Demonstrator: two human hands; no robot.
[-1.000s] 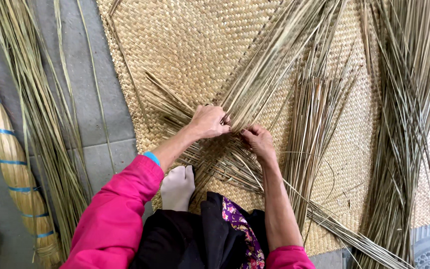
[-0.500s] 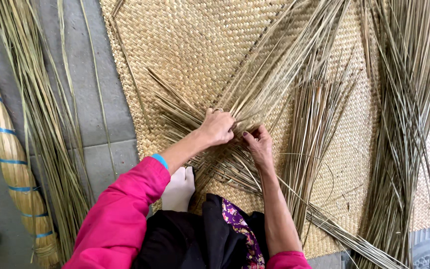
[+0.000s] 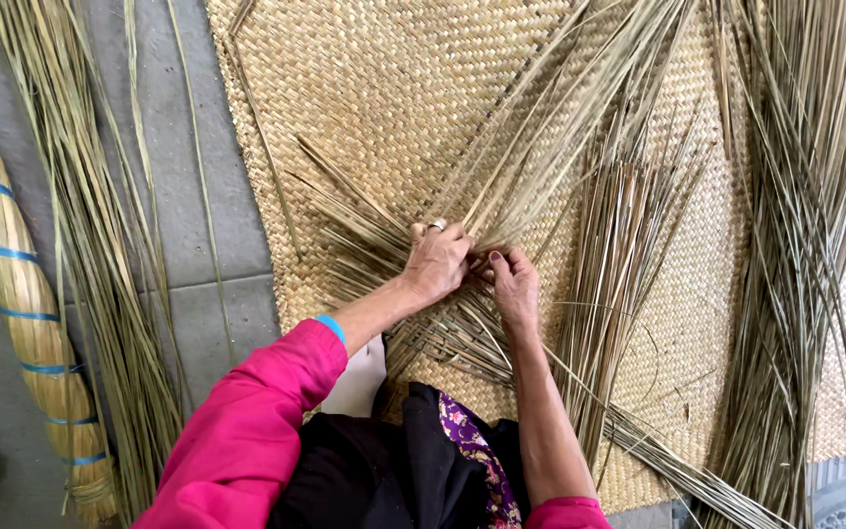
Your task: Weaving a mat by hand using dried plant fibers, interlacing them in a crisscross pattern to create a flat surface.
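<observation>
Woven mat (image 3: 384, 88): dry matt straw, rough. Loose reeds (image 3: 619, 245): fibrous. Floor (image 3: 198, 196): matt concrete.

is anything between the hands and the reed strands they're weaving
Nothing visible. The left hand and right hand both rest directly on the loose reed strands where they cross, over the woven mat. Whether the fingers are pinching strands cannot be told.

Soft even daylight, sharp, faint shadows throughout.
</observation>
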